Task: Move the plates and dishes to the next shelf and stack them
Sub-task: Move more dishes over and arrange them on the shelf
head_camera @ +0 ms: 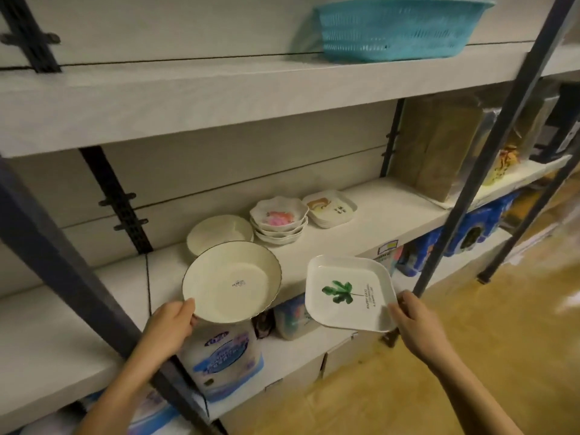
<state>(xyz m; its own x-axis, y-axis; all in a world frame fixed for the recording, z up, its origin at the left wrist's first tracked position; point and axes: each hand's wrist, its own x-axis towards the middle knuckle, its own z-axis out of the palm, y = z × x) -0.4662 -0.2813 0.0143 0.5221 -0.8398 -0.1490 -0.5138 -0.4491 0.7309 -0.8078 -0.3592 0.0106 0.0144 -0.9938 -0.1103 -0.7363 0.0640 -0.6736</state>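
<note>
Left fingers (188, 304): gripping the near rim of the round cream plate (232, 282), thumb lying on top of the rim.
Right fingers (397, 309): pinching the near corner of the square leaf plate (350, 293), which is tilting toward the camera.
Where the plates are: both are hanging in the air at the front edge of the middle shelf (361, 240), one in each hand.
Doing it well: I would be levelling the square plate, carrying both low and setting round on round, square on square.
Still on the shelf: a cream bowl (216, 230), a stack of flowered dishes (279, 221) and square dishes (329, 207), sitting close together.
In the way: the dark upright post (489, 136) is standing just beyond the right hand (414, 328); another post (78, 262) is crossing by the left hand (171, 326).
</note>
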